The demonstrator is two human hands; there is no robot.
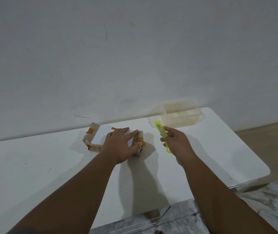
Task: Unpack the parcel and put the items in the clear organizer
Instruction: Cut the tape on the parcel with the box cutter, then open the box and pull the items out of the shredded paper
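a: orange tape strips sealed the parcel [99,137], which lay left of centre on the white table [33,166]; the left hand [120,146] pressed flat on it, fingers spread.

b: right hand [177,144] closed round a yellow-green cutter [162,135]; clear organizer [180,115] sat far right. best to slit shallow along the tape, blade away from the fingers.

a: no readable writing on the white label.

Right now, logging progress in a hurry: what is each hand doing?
Left hand: open, pressed flat on the parcel.
Right hand: closed around the knife.
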